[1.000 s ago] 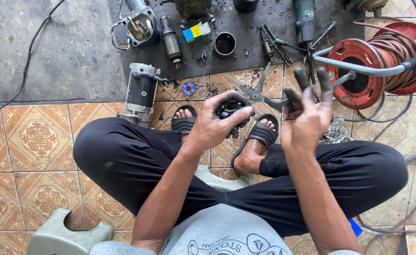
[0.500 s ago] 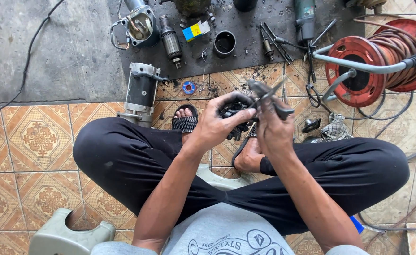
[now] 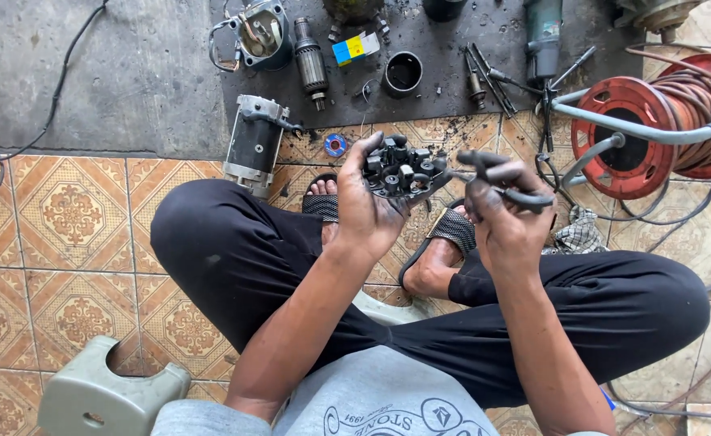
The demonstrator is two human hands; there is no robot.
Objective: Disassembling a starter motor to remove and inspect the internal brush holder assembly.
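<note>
Patterned orange floor tiles spread under me, with a dark mat laid at the far edge. I sat cross-legged in black trousers, sandals on. My left hand was up over my feet, its fingers wrapped round a black round part studded with small blocks, face toward me. My right hand sat just beside it, fingers clenched on the handles of dark pliers, the nose pointing at the part's right rim; I couldn't tell whether it touched. On the mat lay a starter motor body, an armature, a metal housing and a black cup-shaped piece. To my right stood a red hose reel. A grey-green plastic stool sat at my left knee.
</note>
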